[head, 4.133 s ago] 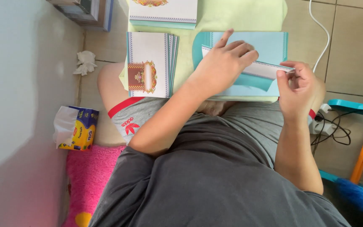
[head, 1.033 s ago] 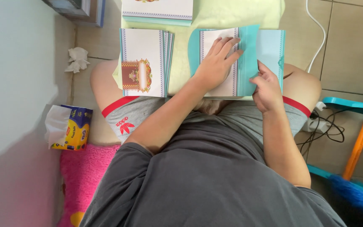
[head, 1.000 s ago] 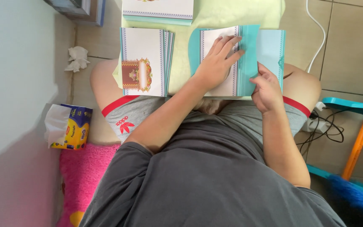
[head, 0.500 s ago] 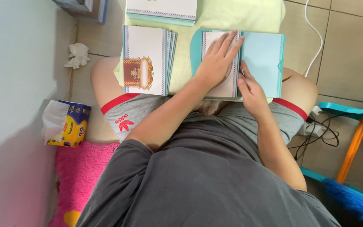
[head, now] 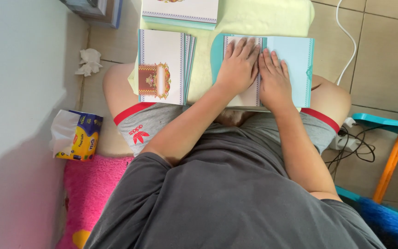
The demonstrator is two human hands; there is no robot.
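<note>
- Light-blue folded card with a white bordered inner panel [head: 291,69] is lying open on the person's lap, upper centre-right of the frame, partly resting on a pale yellow-green cloth [head: 254,18].
- Left hand [head: 238,64] is pressing flat on the white panel of the card, fingers stretched out and close together, palm down, gripping nothing.
- Right hand [head: 275,76] is lying flat just beside the left hand, touching it along the fold line, fingers straight and released, pointing to the top of the frame.
- Stack of white cards with a red and gold ornament and blue dotted border [head: 162,67] is sitting left of the hands, upper centre-left, slightly fanned at its right edge, apart from both hands.
- Second pile of white cards with a teal edge [head: 180,11] is showing at the top edge, cut off by the frame.
- Yellow and blue tissue pack with a white sheet sticking out [head: 77,136] is standing on the floor at middle left, beside a bright pink mat [head: 93,193] in the lower left.
- Crumpled white tissue [head: 88,62] is lying on the beige tiles, upper left.
- White cable [head: 346,41] is running down the upper right; a tangle of black wires [head: 355,147] is lying at middle right.
</note>
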